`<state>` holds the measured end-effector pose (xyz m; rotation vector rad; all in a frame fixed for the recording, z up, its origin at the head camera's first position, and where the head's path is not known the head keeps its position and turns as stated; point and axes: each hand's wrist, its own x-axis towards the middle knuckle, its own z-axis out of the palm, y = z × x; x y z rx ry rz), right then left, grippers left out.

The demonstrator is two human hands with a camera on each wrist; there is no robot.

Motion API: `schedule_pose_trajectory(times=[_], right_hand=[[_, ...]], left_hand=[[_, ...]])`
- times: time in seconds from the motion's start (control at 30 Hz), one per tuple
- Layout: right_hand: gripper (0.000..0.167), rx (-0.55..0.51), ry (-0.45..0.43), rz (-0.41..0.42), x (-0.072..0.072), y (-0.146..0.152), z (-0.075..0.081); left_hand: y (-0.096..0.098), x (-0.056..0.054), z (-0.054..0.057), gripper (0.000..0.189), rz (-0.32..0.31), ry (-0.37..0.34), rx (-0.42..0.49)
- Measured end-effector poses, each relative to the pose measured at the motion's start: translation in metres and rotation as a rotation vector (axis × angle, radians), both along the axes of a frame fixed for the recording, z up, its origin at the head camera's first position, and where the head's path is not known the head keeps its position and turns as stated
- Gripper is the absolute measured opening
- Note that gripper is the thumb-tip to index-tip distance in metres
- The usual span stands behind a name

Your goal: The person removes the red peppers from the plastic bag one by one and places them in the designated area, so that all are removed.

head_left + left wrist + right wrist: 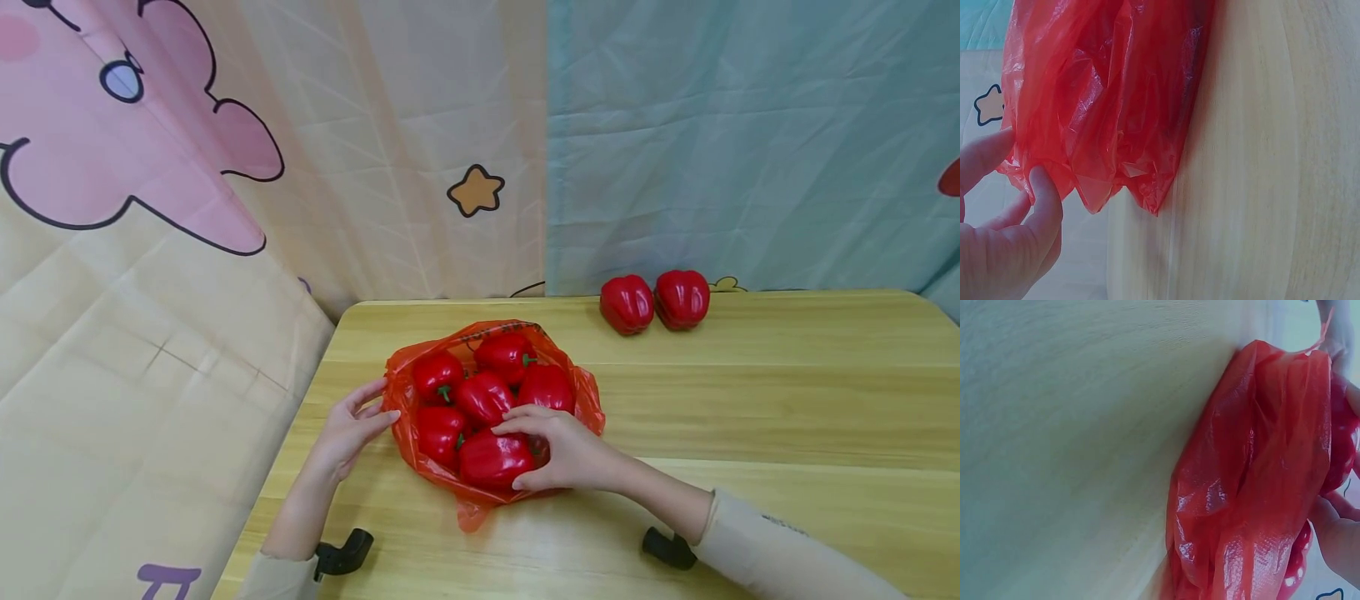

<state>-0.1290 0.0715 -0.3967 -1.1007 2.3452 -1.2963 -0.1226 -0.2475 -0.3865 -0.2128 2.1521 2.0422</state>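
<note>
An orange-red plastic bag (592, 408) lies wide at the mouth on the table, with several red bell peppers (483, 397) inside. My right hand (566, 450) grips the nearest bell pepper (491, 458), fingers over its top and thumb at its near right side. In the right wrist view the bag's wall (1235, 487) covers part of the peppers. My left hand (352, 429) is at the bag's left rim, thumb and fingers spread apart and fingertips against the plastic. The left wrist view shows the thumb (1044, 194) overlapping the crumpled bag (1104, 106).
Two more red bell peppers, one (627, 305) beside the other (682, 299), sit at the table's back edge. The wooden table (787, 400) reaches far to the right. Printed curtains (465, 100) hang behind it and along the left side.
</note>
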Motion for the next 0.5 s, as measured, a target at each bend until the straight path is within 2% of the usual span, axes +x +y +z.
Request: schedule_pose_trajectory(times=[0.5], right_hand=[[0.054,-0.061,0.067,-0.034,-0.005,0.008,0.015]], left_hand=[[0.000,-0.001,0.000,0.058,0.010,-0.016,-0.001]])
